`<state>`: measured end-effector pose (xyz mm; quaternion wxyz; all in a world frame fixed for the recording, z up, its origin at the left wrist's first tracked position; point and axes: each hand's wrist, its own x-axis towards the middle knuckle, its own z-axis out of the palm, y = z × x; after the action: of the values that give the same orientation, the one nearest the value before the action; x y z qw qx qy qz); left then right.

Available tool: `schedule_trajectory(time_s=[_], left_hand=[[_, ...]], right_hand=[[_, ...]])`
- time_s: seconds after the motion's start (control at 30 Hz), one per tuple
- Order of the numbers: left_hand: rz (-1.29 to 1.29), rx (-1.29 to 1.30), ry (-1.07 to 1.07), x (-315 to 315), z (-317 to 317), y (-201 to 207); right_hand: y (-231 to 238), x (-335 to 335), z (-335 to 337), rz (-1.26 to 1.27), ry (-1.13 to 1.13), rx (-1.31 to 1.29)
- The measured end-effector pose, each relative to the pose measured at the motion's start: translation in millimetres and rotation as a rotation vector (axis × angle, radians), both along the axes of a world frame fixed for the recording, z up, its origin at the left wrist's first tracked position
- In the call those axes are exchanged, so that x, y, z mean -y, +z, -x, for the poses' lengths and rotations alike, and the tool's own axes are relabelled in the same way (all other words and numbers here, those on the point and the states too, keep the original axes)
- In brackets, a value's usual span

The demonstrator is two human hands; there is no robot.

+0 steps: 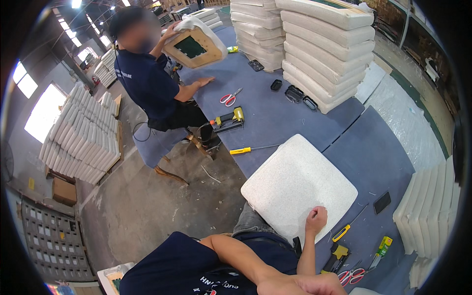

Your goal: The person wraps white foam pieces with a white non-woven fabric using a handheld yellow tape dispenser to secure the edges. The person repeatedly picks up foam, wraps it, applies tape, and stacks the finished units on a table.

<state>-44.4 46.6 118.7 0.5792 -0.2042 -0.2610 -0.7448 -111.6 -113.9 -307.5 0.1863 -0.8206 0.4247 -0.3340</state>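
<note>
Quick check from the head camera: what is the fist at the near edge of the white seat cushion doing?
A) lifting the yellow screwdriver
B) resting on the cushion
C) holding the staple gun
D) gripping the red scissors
B: the hand is closed and rests on the near edge of the white seat cushion; the red scissors lie untouched on the blue table.

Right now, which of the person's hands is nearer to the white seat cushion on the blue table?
Right. The right hand rests as a closed fist on the white seat cushion's near edge. The left hand sits lower, at the picture's bottom edge, off the cushion.
</note>
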Motion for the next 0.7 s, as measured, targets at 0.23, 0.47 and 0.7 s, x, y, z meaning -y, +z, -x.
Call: schedule_trajectory(time_s=[0.23,0.47,0.7], left_hand=[[-0.05,0.019,0.084,-1.7,2.4,0.2],[-0.04,0.013,0.016,1.2,2.5,-4.9],[0.012,0.069,0.094,5.2,-5.1,-6.9]], right_hand=[[0.4,0.0,-1.4,0.028,0.015,0.031],[1.5,-0.2,-1.3,0.008,0.019,0.038],[4.5,-0.3,-1.7,-0.005,0.023,0.041]])
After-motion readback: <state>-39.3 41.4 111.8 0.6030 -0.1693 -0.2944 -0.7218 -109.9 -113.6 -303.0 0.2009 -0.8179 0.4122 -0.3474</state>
